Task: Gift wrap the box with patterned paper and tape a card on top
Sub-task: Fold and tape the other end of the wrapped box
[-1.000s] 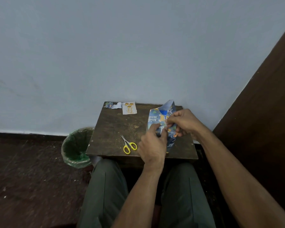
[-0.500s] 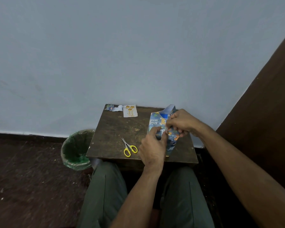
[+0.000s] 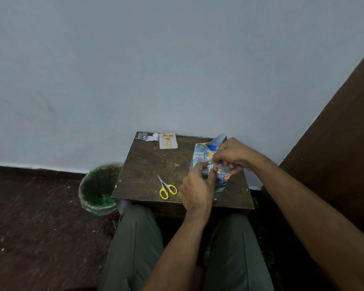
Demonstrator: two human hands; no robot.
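Now, box [image 3: 208,162]: stood upright on the worktop [image 3: 147,171], right side, wrapped in patterned paper.
Left hand [image 3: 195,190]: fingers pinched on the paper.
Right hand [image 3: 233,156]: fingers curled, paper fold gripped.
Scissors [image 3: 166,187]: laid near left.
Card [image 3: 168,141]: far edge.

Both bare forearms extend forward from the lower edge and converge at centre right. The left hand [image 3: 197,191] shows its back to the camera, thumb and forefinger pinching ahead. The right hand [image 3: 232,155] sits just beyond it, fingers curled downward in a pinching grip. The fingertips of both hands nearly touch.
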